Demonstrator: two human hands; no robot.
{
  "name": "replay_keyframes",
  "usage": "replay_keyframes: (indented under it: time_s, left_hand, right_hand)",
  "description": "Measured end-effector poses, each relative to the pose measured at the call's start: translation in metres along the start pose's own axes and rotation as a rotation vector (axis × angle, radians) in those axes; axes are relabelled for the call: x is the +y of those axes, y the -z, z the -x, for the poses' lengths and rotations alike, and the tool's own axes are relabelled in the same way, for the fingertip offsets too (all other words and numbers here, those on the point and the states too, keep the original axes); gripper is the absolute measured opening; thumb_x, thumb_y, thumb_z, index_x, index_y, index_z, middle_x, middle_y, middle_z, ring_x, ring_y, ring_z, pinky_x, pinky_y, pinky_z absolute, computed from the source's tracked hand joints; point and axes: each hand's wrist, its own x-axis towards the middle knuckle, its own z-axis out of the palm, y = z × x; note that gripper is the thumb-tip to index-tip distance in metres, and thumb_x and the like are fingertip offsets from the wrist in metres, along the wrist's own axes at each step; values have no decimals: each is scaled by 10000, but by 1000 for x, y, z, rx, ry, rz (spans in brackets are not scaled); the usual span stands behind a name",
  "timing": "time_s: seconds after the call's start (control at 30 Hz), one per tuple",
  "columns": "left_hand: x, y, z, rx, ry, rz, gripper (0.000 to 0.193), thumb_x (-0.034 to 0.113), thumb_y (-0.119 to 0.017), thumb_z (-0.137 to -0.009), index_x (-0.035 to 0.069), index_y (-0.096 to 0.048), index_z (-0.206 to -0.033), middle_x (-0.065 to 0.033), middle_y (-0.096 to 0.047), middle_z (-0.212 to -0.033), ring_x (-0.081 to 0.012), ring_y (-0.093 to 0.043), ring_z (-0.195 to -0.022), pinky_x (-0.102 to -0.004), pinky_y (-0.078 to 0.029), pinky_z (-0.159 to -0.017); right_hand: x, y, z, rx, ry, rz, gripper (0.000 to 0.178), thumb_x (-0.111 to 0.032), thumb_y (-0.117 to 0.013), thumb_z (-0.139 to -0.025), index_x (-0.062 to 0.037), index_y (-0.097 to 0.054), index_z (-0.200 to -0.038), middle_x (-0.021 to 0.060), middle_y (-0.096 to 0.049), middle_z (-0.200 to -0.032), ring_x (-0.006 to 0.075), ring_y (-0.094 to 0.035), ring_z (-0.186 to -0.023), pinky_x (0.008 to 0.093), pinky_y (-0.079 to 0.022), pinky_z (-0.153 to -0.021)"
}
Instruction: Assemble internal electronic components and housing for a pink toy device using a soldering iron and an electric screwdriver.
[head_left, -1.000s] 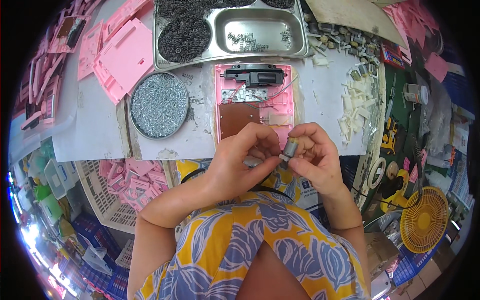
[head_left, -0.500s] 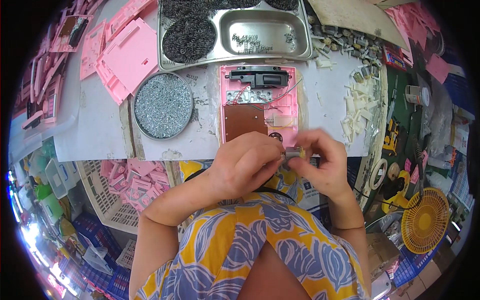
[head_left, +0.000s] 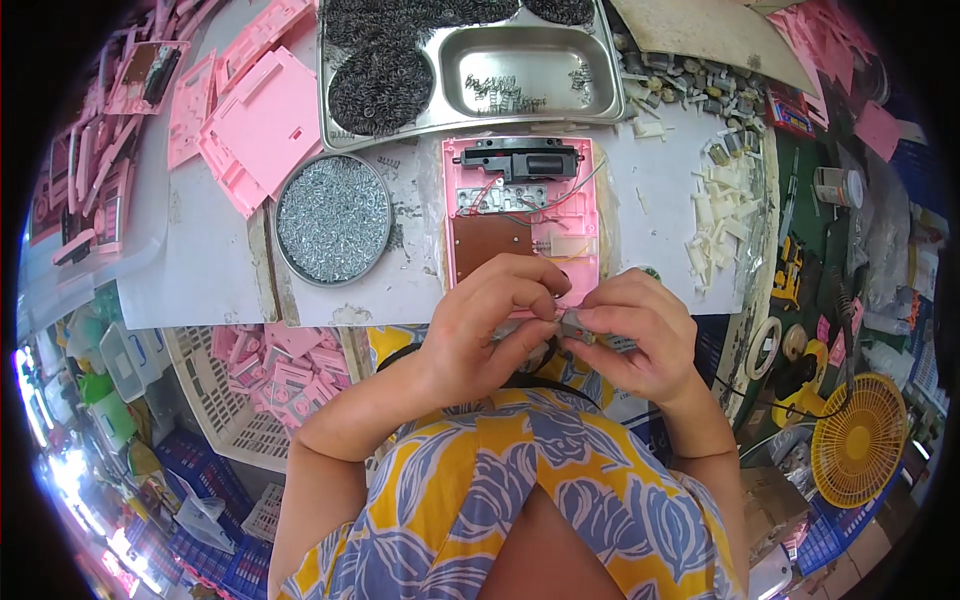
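Note:
Close to the table's front edge, my right hand [head_left: 645, 335] pinches a small grey metal part, apparently a little motor [head_left: 573, 327]. The fingers of my left hand [head_left: 490, 315] are pinched against its left side; anything tiny between those fingertips is hidden. Just beyond both hands lies an open pink plastic housing [head_left: 590, 205]. Inside it are a black mechanism [head_left: 520, 160] along the far end, a silver metal plate [head_left: 500, 198] with thin wires, and a brown circuit board [head_left: 485, 245]. My hands cover the housing's near end.
Left of the housing stands a round tin of small screws [head_left: 333, 220]. Behind is a steel tray [head_left: 440, 75] of black springs. White plastic pieces [head_left: 718, 220] and small motors [head_left: 735, 145] lie at right. Pink panels [head_left: 262, 130] are stacked left, above a crate of pink parts [head_left: 230, 410].
The grey part has turned between my fingers, and its yellow end no longer shows. My right hand has come down and closed more tightly around it; my left fingertips have shifted slightly.

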Motion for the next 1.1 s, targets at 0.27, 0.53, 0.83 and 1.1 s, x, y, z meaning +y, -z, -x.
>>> replay_keyframes:
  time_s: [0.27,0.53,0.83,1.1]
  left_hand:
    - [3,9,-12,175,120,99,298,-74,-776,-763,15,-621,-1002,-162,-619,-1131,-169,-636,-815,-282,-537,-726]
    - [-21,-4,-72,3,-102,-1039,168,253,-794,-755,109,-723,-808,-24,-567,-928,-235,-523,-871,-431,-349,-864]
    - [-37,-18,-80,25,-188,-1130,141,225,-780,-744,120,-685,-740,-5,-567,-941,-222,-524,-931,-435,-322,-859]
    - [-30,26,-42,191,-107,-620,137,91,-769,-756,92,-677,-856,-55,-607,-1016,-237,-580,-954,-402,-354,-871]
  right_hand:
    - [12,5,2,35,23,102,431,13,-854,-674,-55,-677,-1062,120,-701,-951,277,-677,-762,331,-544,-636]
    - [15,21,9,115,-37,168,399,62,-822,-706,-14,-666,-1066,158,-722,-957,287,-701,-790,336,-563,-673]
    - [30,28,8,121,-107,168,358,59,-782,-778,8,-658,-1110,162,-738,-1018,267,-716,-832,328,-573,-734]
    - [42,25,-19,-90,-272,294,281,-89,-722,-871,-37,-647,-1137,170,-635,-1325,349,-557,-1244,433,-457,-1033]
